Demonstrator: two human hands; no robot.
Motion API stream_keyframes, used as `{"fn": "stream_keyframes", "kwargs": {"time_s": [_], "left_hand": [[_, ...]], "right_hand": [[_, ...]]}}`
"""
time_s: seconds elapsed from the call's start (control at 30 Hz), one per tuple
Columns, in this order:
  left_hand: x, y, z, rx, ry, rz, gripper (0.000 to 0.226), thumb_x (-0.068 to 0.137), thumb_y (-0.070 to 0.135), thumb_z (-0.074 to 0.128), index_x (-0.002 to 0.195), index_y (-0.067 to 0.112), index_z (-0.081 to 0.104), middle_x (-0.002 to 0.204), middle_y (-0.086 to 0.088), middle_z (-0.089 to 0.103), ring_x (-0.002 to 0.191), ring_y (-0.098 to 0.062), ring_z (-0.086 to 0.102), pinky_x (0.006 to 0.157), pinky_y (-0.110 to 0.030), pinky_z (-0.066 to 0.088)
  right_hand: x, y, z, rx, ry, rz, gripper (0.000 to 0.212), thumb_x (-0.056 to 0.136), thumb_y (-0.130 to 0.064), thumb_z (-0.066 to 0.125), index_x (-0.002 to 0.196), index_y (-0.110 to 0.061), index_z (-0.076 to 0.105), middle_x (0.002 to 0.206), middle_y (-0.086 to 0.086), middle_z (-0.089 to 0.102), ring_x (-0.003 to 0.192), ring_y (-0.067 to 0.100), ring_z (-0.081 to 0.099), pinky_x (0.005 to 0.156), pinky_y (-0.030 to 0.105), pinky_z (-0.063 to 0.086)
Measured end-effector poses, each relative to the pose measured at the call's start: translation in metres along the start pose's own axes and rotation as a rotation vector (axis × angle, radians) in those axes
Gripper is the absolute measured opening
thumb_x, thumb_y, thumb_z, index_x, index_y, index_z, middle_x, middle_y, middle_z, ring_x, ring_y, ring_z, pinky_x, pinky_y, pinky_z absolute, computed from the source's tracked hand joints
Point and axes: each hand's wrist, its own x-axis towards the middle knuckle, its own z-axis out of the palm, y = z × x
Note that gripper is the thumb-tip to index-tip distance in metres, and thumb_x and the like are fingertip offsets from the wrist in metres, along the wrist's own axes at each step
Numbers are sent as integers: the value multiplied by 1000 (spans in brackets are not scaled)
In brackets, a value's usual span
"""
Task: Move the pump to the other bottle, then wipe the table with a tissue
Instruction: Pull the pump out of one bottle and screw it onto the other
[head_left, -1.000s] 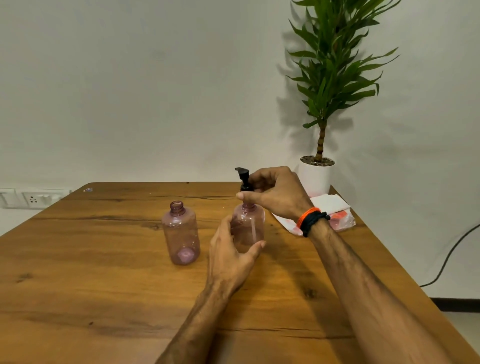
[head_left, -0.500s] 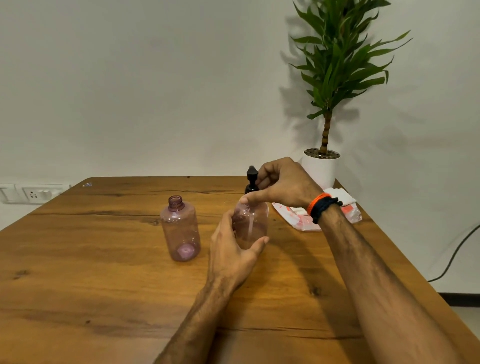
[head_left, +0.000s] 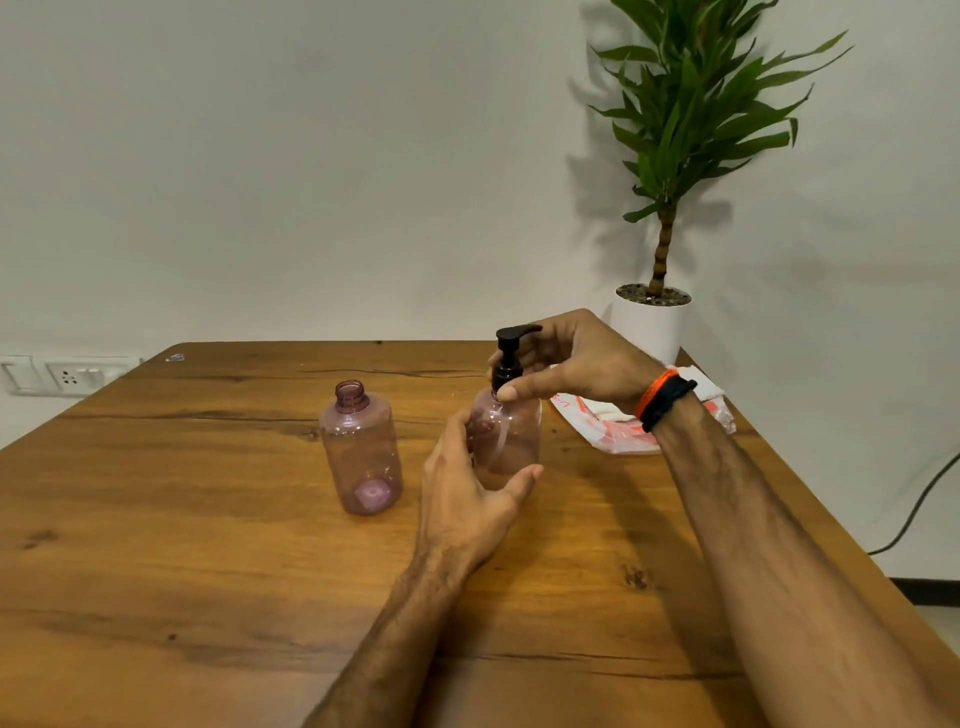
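Two clear pink bottles stand on the wooden table (head_left: 208, 545). The left bottle (head_left: 361, 449) is open at the neck, with no pump. The right bottle (head_left: 511, 441) carries the black pump (head_left: 508, 356), its nozzle pointing right. My left hand (head_left: 467, 493) grips this bottle's body from the near side. My right hand (head_left: 576, 364) pinches the pump's collar at the neck, thumb in front. A tissue pack (head_left: 628, 421) lies behind my right wrist, partly hidden.
A potted plant in a white pot (head_left: 652, 325) stands at the table's far right corner. Wall sockets (head_left: 67, 374) sit at the far left. A black cable (head_left: 919, 506) hangs off to the right, past the table's right edge.
The pump's nozzle has turned round from pointing left, through facing the camera, to pointing right, while both hands kept their hold. The view has shifted slightly downward.
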Motion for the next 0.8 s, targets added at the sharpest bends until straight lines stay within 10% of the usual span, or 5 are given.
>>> {"fn": "stream_keyframes", "kwargs": {"time_s": [0.2, 0.4, 0.63, 0.8], "left_hand": [[0, 0, -1, 11, -9, 4, 82, 63, 43, 84, 131, 36, 39, 115, 23, 48, 109, -2, 53, 89, -19, 48], [0, 0, -1, 1, -20, -9, 82, 64, 43, 84, 132, 35, 39, 117, 19, 50, 109, -4, 53, 89, -20, 49], [0, 2, -2, 9, -22, -7, 81, 64, 43, 84, 131, 38, 39, 118, 21, 50, 110, -2, 53, 89, -18, 46], [-1, 4, -4, -4, -32, -7, 81, 65, 42, 84, 132, 33, 40, 116, 21, 51, 107, -1, 53, 88, -17, 46]], "right_hand": [[8, 3, 8, -49, 108, -1, 41, 48, -37, 90, 76, -19, 66, 61, -13, 64, 55, -4, 57, 56, 14, 48], [0, 7, 0, 53, -44, -48, 37, 76, -8, 78, 112, -7, 69, 106, 3, 74, 102, 19, 70, 88, 34, 57], [8, 2, 7, -102, 112, -15, 47, 42, -47, 87, 74, -21, 65, 59, -15, 66, 56, -5, 60, 55, 12, 47], [2, 1, 4, -92, -16, -54, 43, 69, -29, 83, 108, -17, 70, 100, -8, 75, 92, 6, 68, 76, 19, 53]]}}
